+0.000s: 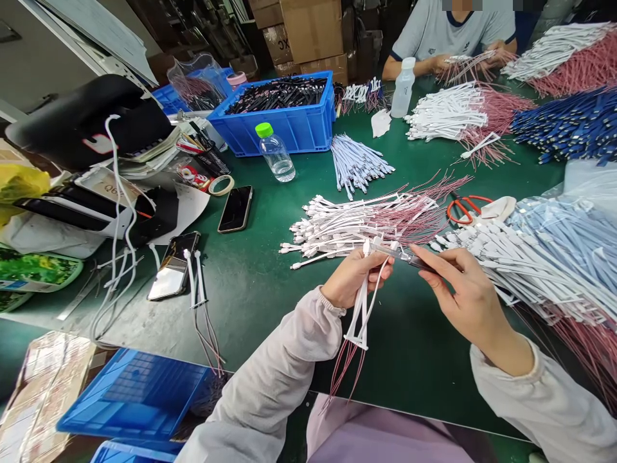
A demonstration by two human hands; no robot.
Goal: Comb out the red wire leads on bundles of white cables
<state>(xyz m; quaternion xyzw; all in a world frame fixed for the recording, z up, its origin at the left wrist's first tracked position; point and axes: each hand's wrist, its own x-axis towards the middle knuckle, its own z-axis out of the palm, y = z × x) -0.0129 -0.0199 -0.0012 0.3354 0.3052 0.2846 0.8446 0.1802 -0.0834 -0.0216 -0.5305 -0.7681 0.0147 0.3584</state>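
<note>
Head camera, looking down on a green workbench (250, 289). The left hand (354, 280) is closed around a few white cables (360, 315), and their thin red wires (344, 376) hang below the fist, past the bench edge. The right hand (470, 292) pinches a slim metal tool (393, 253) firmly between thumb and forefinger, with the other fingers loosely curled. The tool's far end reaches the cables at the left hand; it may be tweezers or a blade, but the view is too blurred to say. Just ahead lies a heap of white cables with red wires (366, 218), and orange-handled scissors (465, 209) sit to the right of it. Farther off stand a blue crate (274, 132) of black parts and a water bottle (274, 152). A co-worker's hands (446, 64) hold wires across the bench.
</note>
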